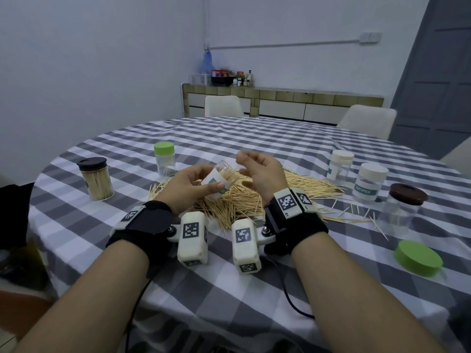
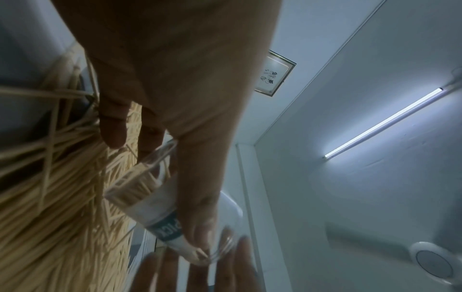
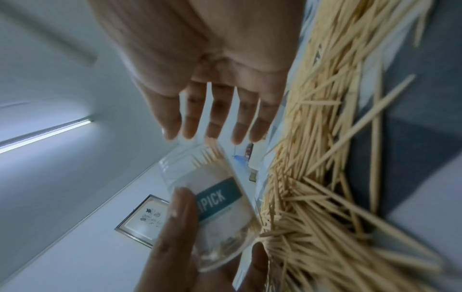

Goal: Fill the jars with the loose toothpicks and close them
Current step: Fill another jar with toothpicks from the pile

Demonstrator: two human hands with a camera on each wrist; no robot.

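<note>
Head view first: left hand (image 1: pixel 188 186) grips a clear labelled jar (image 1: pixel 219 183), thumb and fingers curled round its body, tilting the open mouth toward the right hand (image 1: pixel 260 174), presumably so toothpicks can go in lengthways; the right hand hovers just beside the mouth with fingers loosely bent and apart, and whether it pinches anything I cannot tell; both hands hang above the toothpick pile (image 1: pixel 242 202) on the checked tablecloth (image 1: pixel 229 289); a loose green lid (image 1: pixel 418 257) lies well apart to the right.

Left wrist view: thumb and fingertips clamp the jar low on its label, toothpicks already inside.

Right wrist view: right fingers (image 3: pixel 217 110) are spread and nearly straight, tips just above the jar's rim, holding nothing visible; the left thumb (image 3: pixel 178 213) presses the label.
</note>
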